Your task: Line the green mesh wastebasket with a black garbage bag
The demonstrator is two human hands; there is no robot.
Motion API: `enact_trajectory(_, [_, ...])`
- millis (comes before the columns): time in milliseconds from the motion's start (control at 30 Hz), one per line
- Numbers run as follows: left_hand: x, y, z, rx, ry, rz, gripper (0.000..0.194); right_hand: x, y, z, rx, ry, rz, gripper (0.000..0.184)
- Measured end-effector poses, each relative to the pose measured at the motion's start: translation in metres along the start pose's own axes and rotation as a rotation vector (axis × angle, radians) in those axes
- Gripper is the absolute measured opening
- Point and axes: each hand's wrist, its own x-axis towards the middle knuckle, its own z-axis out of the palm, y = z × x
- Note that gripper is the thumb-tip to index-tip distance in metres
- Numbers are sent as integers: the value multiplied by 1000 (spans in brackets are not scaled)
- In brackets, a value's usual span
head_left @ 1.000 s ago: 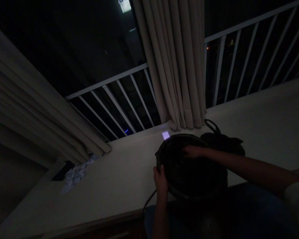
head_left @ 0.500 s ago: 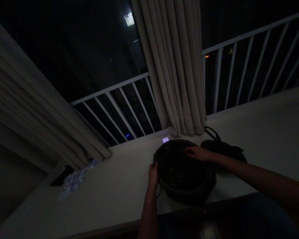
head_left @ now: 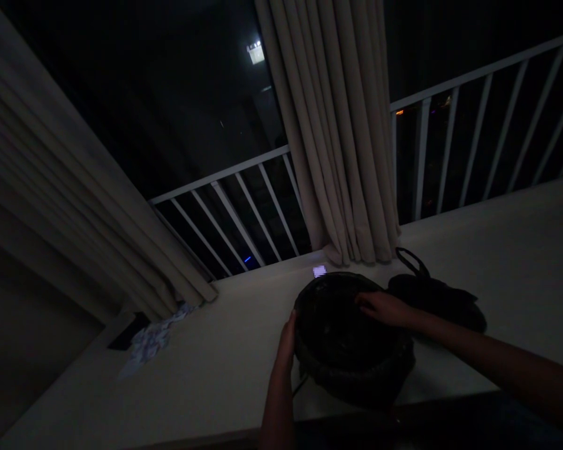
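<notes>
A black, round-mouthed bag (head_left: 361,381) sits near the front edge of the pale ledge, its wide opening tilted up towards me. Its inside is too dark to make out. My left hand (head_left: 287,340) grips the left side of the rim, with the fingers partly hidden by the bag. Over the right side of the rim reaches my right hand (head_left: 383,307). Its fingers curl down together inside the opening, and anything between them is lost in the dark. Right of the bag lies a second dark bag (head_left: 438,303) with a looped strap (head_left: 415,259).
Beyond the pale ledge (head_left: 225,356) stand beige curtains (head_left: 342,144) and white railings (head_left: 234,209) behind dark glass. A crumpled patterned cloth (head_left: 150,340) and a flat dark object (head_left: 127,331) lie at the left. A small, bright, pale patch (head_left: 319,271) shows behind the bag.
The whole view has shifted slightly, so things sit a little lower and further right. My right hand's fingers remain inside the opening, and my left hand stays at the rim.
</notes>
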Motion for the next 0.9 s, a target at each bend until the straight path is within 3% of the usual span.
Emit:
enact_trajectory(133, [4,-6,-6,-13,-142,-200,62,-1,4,3,-11,18,-7,30])
enact_trajectory(233, [5,-17,-14,24,-133,-309,66,-1,6,7,-9,16,-7,30])
enact_trajectory(367, [10,-26,-27,59,-109,-312,66,-3,4,6,40,23,-18,28])
enact_trajectory(500, [25,-14,-32,238,25,-87,57,8,1,-7,77,83,-70,27])
enact_trajectory(600, [43,12,-18,503,78,183,48,35,1,-17,29,181,-111,28])
enact_trajectory(733, [69,42,22,927,-69,423,45,85,5,-15,-92,235,-99,30])
enact_trajectory(767, [75,46,31,1066,-144,424,47,95,5,-12,-115,229,-100,34])
enact_trajectory(900, [96,46,52,1187,-272,400,43,122,6,0,-225,94,-83,41])
